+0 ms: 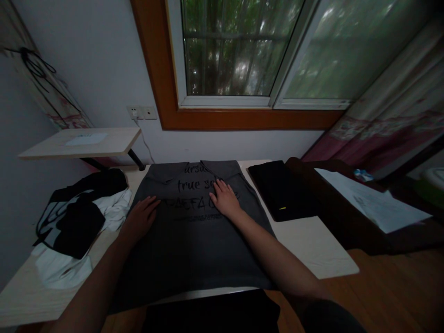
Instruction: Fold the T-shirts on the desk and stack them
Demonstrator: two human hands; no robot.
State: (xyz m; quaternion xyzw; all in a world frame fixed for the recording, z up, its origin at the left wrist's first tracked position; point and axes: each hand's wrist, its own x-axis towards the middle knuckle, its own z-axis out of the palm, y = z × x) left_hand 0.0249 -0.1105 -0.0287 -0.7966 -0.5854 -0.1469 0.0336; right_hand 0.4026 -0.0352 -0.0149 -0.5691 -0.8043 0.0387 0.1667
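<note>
A dark grey T-shirt [194,254] with black lettering lies spread flat on the pale wooden desk [319,249], its lower edge reaching the desk's front. My left hand [141,217] rests on the shirt's left side, fingers stretched toward the lettering. On the right part of the print lies my right hand [225,198], palm down with its fingers apart, covering some letters. Neither hand grips the cloth. The upper corners of the shirt look folded inward.
Left of the shirt is a heap of black and white clothes [78,222], below a raised shelf [83,145] with a paper on it. A folded black garment [282,192] lies to the right. Farther right, a white sheet [371,199] rests on a dark brown surface. A window [243,51] is behind.
</note>
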